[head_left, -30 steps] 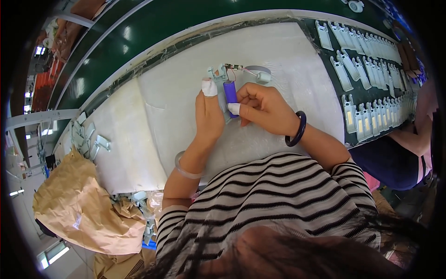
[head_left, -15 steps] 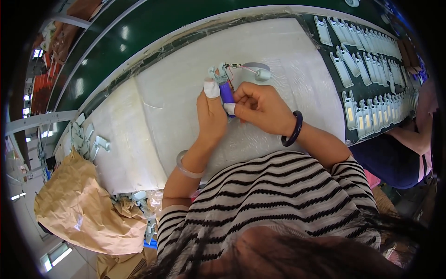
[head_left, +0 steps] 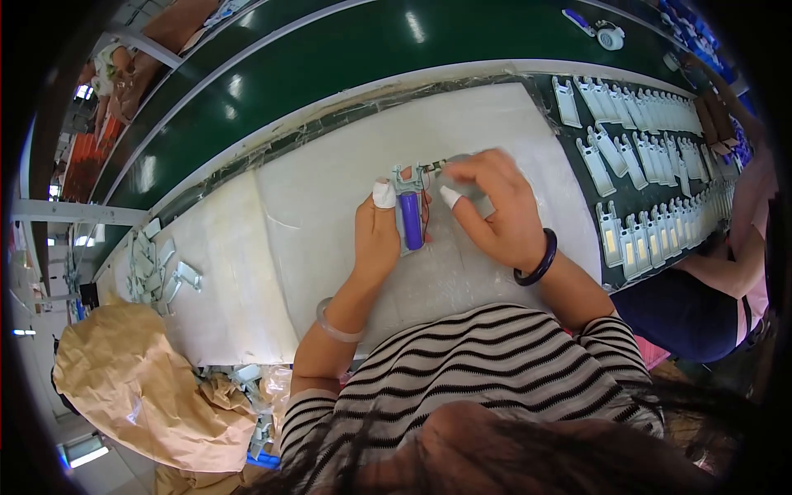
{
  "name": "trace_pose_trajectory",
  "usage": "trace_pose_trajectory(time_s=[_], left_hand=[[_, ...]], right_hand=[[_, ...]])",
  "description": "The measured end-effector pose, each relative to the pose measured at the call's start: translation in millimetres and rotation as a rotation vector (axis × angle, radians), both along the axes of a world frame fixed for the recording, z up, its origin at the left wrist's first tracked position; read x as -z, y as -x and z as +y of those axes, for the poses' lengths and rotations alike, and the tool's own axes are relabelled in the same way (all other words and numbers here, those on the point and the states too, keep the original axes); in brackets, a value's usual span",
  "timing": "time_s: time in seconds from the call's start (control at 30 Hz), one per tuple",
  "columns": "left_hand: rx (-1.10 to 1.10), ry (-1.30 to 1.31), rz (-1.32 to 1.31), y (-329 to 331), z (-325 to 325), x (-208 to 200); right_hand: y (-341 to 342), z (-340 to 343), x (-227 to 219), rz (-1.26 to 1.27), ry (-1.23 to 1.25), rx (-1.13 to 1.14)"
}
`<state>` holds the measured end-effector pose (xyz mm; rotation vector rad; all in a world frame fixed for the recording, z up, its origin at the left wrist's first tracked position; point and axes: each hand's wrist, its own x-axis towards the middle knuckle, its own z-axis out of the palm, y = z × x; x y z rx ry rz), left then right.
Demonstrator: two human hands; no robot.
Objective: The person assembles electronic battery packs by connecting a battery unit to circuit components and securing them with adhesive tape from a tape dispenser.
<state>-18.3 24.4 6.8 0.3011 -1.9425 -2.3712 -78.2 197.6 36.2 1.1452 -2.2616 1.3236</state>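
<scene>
My left hand [head_left: 377, 239], its thumb tip wrapped in white, is closed on a pale green plastic housing [head_left: 403, 180]. A purple cylindrical battery [head_left: 411, 221] lies lengthwise in the housing, with a thin red wire [head_left: 426, 205] beside it. At the housing's far end a small circuit board [head_left: 432, 167] sticks out to the right. My right hand [head_left: 499, 216] is over the board's right end, slightly blurred, with its white-wrapped thumb spread from the fingers. Those fingers mostly hide a grey part behind them; whether they touch the board is unclear.
Rows of pale housings [head_left: 606, 165] stand on the right, near a co-worker's arm [head_left: 726, 276]. A white padded sheet [head_left: 330, 190] covers the table. Loose pale green pieces [head_left: 147, 268] and a brown paper bag [head_left: 115, 379] are at left. A round-headed device [head_left: 610, 35] lies on the green belt [head_left: 330, 78].
My right hand has left the battery's side and moved up and right to the circuit board, its thumb spreading. The battery is now uncovered. A round-headed device shows on the belt.
</scene>
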Motion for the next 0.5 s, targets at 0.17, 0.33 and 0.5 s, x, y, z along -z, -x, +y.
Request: trace_pose_trajectory(time_s=[0.17,0.33,0.5], left_hand=[[0.102,-0.130,-0.069,-2,-4,4],[0.151,-0.404,-0.129,2,-11,7],[0.244,-0.339,-0.110,3,-8,-6]], right_hand=[[13,-3,9,0.067,-0.077,0.099],[29,6,11,0.214,-0.293,0.015],[31,7,12,0.300,-0.290,-0.001]])
